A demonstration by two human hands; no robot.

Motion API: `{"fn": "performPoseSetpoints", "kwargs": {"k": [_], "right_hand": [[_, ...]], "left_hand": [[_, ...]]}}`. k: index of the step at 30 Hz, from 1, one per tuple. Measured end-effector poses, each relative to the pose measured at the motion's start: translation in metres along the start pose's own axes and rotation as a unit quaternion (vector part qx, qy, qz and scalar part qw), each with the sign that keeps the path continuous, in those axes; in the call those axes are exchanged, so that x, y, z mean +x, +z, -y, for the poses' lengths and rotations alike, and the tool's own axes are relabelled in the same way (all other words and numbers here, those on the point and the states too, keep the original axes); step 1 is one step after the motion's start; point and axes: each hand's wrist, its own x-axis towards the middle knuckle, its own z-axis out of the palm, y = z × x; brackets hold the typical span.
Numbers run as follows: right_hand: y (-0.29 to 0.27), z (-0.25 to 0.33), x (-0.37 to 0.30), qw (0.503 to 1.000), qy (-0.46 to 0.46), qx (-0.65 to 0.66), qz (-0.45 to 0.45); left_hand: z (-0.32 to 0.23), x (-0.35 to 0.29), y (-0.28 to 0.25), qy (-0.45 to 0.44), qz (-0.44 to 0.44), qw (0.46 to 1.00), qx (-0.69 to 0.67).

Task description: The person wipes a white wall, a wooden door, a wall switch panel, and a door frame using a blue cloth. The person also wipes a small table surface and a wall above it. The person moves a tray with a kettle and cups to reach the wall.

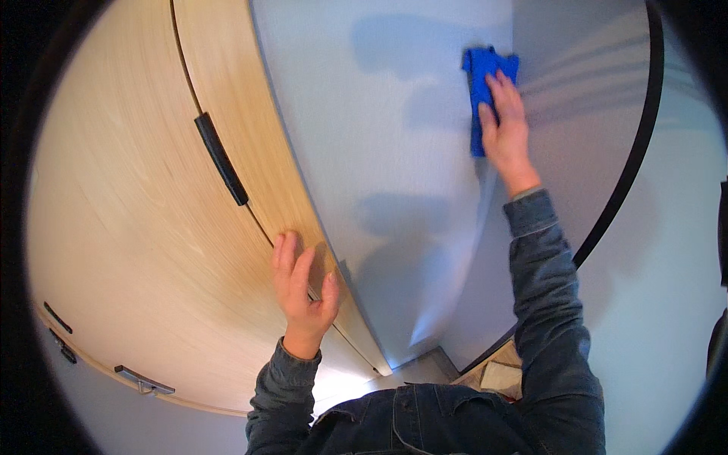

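A crumpled blue cloth (481, 83) lies against the pale grey-blue wall (394, 144), close to the corner with the adjoining wall. My right hand (504, 129) presses on it, fingertips on the cloth and arm stretched far out. Lower and to the left, my left hand (305, 292) is empty, with its fingers spread. It is at the light wooden door frame (254, 98), beside the gap to the wooden door (136, 212); whether the fingertips touch the wood I cannot tell.
A black hinge (221, 159) sits in the gap between door and frame. The door's handle (144, 381) is at lower left. A black curved strip (641, 159) edges the wall on the right. Near my right elbow lies a pale, roughly square thing (501, 378).
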Motion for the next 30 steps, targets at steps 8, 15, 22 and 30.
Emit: {"fn": "performPoseSetpoints", "kwargs": {"k": [8,15,22,30], "right_hand": [[0.013,0.021,-0.294,0.969,0.206,0.091,0.099],[0.013,0.069,-0.279,0.967,0.162,0.18,0.074],[0.023,0.076,-0.024,0.973,-0.182,0.14,0.016],[0.036,0.096,0.009,0.968,-0.231,0.096,0.009]], "left_hand": [[0.026,-0.032,0.019,0.01,0.049,0.991,0.121],[0.034,-0.038,0.035,0.034,0.001,0.988,0.154],[0.036,-0.04,0.035,0.02,-0.01,0.986,0.163],[0.04,-0.04,0.037,0.038,-0.046,0.992,0.108]]}}
